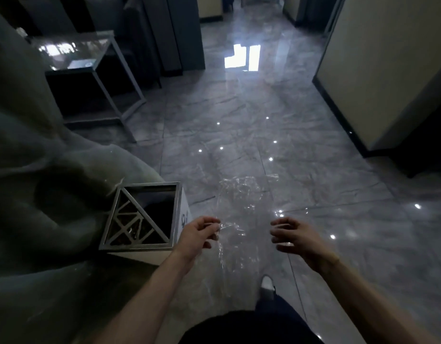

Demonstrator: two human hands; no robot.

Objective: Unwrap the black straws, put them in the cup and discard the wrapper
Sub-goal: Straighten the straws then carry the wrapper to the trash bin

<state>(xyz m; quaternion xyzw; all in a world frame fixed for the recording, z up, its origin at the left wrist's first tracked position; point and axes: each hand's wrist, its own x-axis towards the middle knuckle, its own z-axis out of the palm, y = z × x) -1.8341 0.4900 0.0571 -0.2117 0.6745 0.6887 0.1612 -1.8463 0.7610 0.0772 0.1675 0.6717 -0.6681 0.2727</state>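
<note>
While standing with one white shoe (267,284) showing low in the view, reaching both bare forearms out ahead at about the same height. Pinching one edge of the wrapper (239,199) between the thumb and fingers (212,220) of the left hand (198,235), palm turning inward. Holding the right hand (295,235) off the film, its fingers (280,223) spreading and curling loosely, gripping nothing, though hovering just beside the sheet's right edge. Letting the clear, crumpled film hang between the two hands, its long axis running away from the body, one part trailing down toward the shoe and the larger part billowing forward above the floor (264,120).

Having the bin (150,184) just to the left of the left hand, square and open-topped with a lattice face, its near corner almost meeting the wrist in this view. Judging the discard step to be in hand and the left hand to be the nearer one. Probably needing only a short swing leftward over the rim and then a release. Risking such a light film drifting or snagging on the rim instead of dropping in. Seeing no straws and no cup anywhere here.

Facing, farther off, a grey drape (40,170) at the left and a glass side table (73,50) beyond it.
</note>
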